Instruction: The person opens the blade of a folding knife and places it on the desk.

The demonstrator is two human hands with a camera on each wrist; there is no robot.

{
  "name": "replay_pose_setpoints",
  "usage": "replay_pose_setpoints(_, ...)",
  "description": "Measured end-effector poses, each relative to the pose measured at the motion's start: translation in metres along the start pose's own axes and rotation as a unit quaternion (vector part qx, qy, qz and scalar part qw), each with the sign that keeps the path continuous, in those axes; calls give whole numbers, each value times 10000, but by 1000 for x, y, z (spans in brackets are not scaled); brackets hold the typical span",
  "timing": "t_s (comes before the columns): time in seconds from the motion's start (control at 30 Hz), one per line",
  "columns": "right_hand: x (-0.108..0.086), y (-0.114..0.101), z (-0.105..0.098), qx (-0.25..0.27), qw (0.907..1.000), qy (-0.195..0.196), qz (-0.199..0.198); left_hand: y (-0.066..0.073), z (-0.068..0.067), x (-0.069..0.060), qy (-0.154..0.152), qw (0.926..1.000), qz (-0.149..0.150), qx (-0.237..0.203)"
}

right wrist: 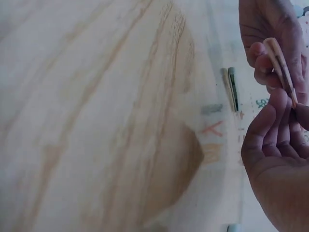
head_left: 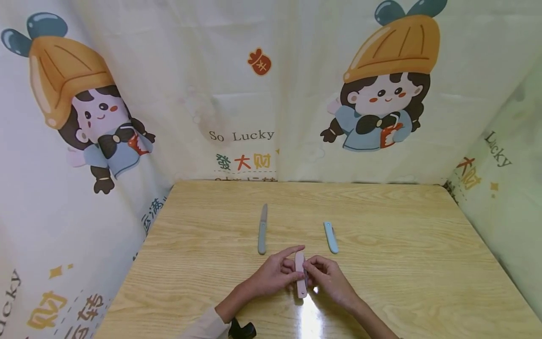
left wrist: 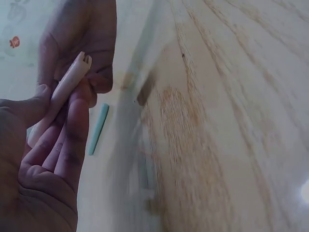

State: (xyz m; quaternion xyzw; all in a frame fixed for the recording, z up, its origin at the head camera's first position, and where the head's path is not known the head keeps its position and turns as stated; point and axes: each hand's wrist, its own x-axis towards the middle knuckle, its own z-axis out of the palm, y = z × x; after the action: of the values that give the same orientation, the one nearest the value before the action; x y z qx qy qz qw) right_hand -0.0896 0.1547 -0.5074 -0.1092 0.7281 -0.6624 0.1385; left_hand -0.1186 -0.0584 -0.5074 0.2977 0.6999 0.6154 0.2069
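A pink folding knife (head_left: 300, 261) stands lengthwise between both hands, low in the middle of the head view. My left hand (head_left: 271, 276) grips its handle, thumb across the front and index finger stretched past the far end. From the other side my right hand (head_left: 333, 284) pinches the knife's right edge, where a thin strip of folded blade shows. In the left wrist view the slotted end of the pink handle (left wrist: 72, 79) points up. The right wrist view shows the handle's slot side (right wrist: 278, 60); fingers partly hide the blade.
Beyond my left hand lies a grey knife (head_left: 262, 238) with its blade out, tip pointing away. A light blue folded knife (head_left: 330, 238) lies beyond my right hand. Printed curtains (head_left: 305, 160) border the wooden table (head_left: 203, 226). A black object (head_left: 242, 329) sits by my left sleeve.
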Motion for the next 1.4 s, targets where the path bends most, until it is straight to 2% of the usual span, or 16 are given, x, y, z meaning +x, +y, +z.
replay_pose_setpoints(0.37,-5,-4,-2,65,9998,-172,-88,-4,4,-2,119,9932,-336,-1112)
replay_pose_setpoints(0.6,-5,-2,-2,204,9997,97,59,-3,5,-4,514,9899,-487,-1228)
replay_pose_setpoints(0.8,-6,-4,-3,316,9974,596,256,-3,5,-5,971,9865,-543,-1203)
replay_pose_setpoints(0.9,-6,-4,-4,383,9972,592,240,-2,1,-8,1062,9913,-488,-607)
replay_pose_setpoints(0.97,-7,-3,-6,414,9979,476,163,0,-3,-11,887,9947,-149,501)
replay_pose_setpoints(1.0,-7,-1,-7,437,9982,403,105,1,-6,-12,742,9885,213,1297)
replay_pose_setpoints(1.03,-7,0,-8,439,9984,346,94,1,-10,-12,572,9710,686,2217)
replay_pose_setpoints(1.07,-7,1,-9,441,9986,272,64,1,-13,-12,413,9404,1227,3145)
replay_pose_setpoints(1.1,-7,1,-9,458,9987,206,35,1,-16,-12,322,8993,1780,3982)
replay_pose_setpoints(1.17,-7,2,-9,436,9990,125,-22,0,-20,-11,261,8026,2812,5254)
replay_pose_setpoints(1.2,-7,2,-9,426,9991,72,-44,-1,-22,-11,222,7653,3166,5600)
replay_pose_setpoints(1.23,-6,2,-8,404,9992,42,-53,-1,-22,-11,156,7371,3379,5850)
replay_pose_setpoints(1.27,-6,1,-8,392,9992,15,-81,-1,-22,-12,78,7218,3470,5988)
replay_pose_setpoints(1.3,-6,1,-8,371,9993,21,-79,-1,-22,-13,-1,7135,3518,6060)
replay_pose_setpoints(1.33,-5,2,-7,340,9994,19,-77,0,-22,-13,-80,7100,3524,6096)
replay_pose_setpoints(1.4,-5,2,-7,328,9995,5,-2,1,-21,-13,-240,7147,3467,6070)
